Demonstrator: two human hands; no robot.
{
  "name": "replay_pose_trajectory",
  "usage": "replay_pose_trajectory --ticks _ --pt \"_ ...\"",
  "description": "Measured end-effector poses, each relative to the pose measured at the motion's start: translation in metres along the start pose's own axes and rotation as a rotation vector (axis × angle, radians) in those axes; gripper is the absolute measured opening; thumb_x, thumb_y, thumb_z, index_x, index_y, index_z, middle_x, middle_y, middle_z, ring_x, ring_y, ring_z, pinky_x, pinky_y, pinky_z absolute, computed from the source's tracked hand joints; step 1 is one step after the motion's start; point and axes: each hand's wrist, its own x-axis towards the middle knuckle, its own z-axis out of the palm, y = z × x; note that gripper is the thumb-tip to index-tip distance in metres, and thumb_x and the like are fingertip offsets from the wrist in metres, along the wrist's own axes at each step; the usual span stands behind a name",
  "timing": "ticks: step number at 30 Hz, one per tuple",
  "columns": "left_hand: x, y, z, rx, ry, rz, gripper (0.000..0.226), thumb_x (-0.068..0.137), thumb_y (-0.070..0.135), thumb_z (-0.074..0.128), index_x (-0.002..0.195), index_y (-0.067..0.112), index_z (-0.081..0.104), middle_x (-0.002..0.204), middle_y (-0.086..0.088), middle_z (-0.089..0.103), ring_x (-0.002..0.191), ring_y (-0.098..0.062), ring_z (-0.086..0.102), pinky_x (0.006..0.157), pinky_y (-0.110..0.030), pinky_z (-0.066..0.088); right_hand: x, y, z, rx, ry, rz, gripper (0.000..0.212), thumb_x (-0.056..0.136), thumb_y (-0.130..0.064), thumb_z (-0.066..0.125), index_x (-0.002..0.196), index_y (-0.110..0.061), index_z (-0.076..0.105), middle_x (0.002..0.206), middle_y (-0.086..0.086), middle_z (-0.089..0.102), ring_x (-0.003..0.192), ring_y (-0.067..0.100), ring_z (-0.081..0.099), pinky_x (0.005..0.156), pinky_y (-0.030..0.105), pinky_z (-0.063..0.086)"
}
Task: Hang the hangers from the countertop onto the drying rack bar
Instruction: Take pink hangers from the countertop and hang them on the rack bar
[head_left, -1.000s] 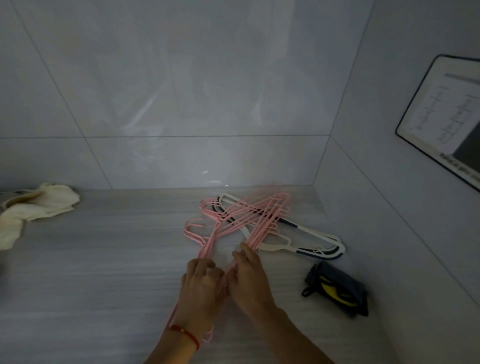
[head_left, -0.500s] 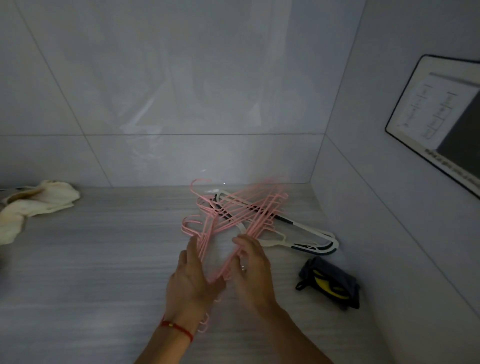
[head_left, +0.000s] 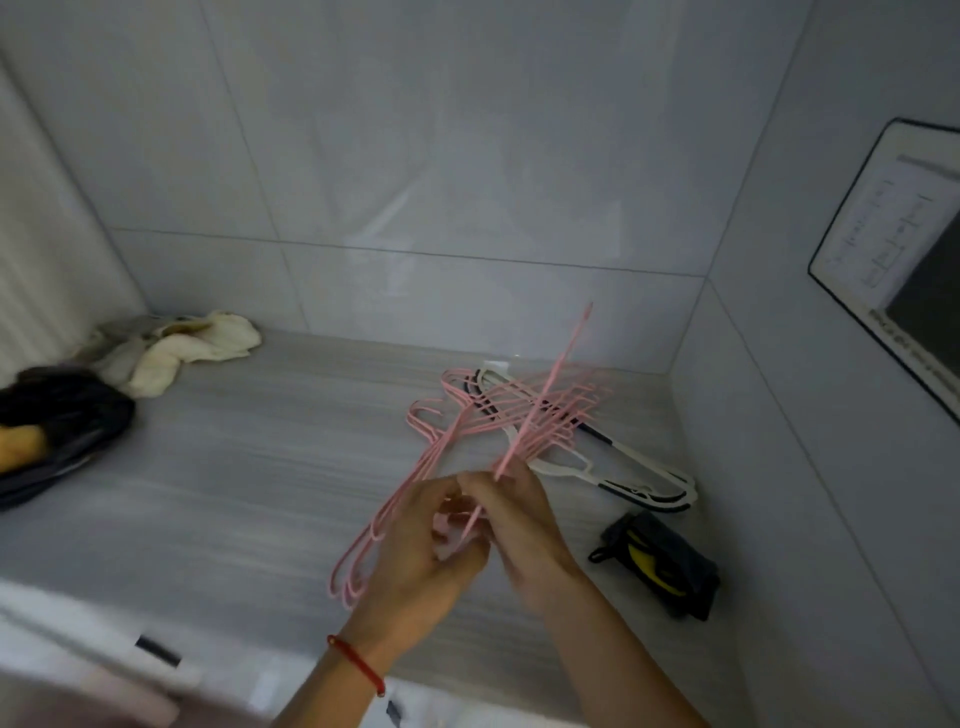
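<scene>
Head view: pink hangers (head_left: 524, 421) are clamped in left hand (head_left: 415, 551) and right hand (head_left: 519, 519) above bench (head_left: 234, 467); hooks should be aligned before lifting.

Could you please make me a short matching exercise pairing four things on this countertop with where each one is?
Things:
1. thin pink wire hangers
2. white and dark plastic hanger
3. crumpled cream cloth
4. small black and yellow pouch

Places:
A. far left, near the back wall
B. right of the hands, by the side wall
C. held in both hands
D. lying under the pink pile

Pairs: 1-C, 2-D, 3-A, 4-B
</scene>
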Motion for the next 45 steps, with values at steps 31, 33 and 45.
replay_pose_trajectory --ticks 31,33,45 --pt "-0.689 0.155 0.072 -0.719 1.323 -1.057 0.045 0.095 0.041 0.06 0.117 0.002 0.063 0.086 -0.011 0.061 0.061 -0.022 0.056 0.057 -0.03 0.05 -0.548 0.156 0.049 -0.717 -1.425 0.232 0.014 0.101 -0.014 0.058 0.109 -0.015 0.07 0.103 0.007 0.073 0.088 0.02 0.07 0.08 0.039 0.058" --pt "-0.742 0.17 0.09 -0.758 1.337 -1.103 0.045 0.093 0.045 0.062 0.111 0.003 0.063 0.083 -0.008 0.061 0.061 -0.022 0.056 0.058 -0.029 0.05 -0.599 0.173 0.036 -0.784 -1.486 0.268 0.014 0.1 -0.017 0.059 0.11 -0.016 0.069 0.104 0.007 0.072 0.093 0.023 0.069 0.083 0.04 0.057" --pt "-1.017 0.267 0.207 -0.983 1.787 -1.033 0.034 0.086 0.042 0.068 0.095 0.011 0.054 0.069 -0.009 0.057 0.05 -0.024 0.049 0.055 -0.03 0.05 -0.919 0.197 -0.057 -0.877 -1.916 0.158 0.012 0.1 -0.028 0.056 0.106 -0.026 0.066 0.112 0.002 0.069 0.108 0.025 0.067 0.103 0.049 0.055"
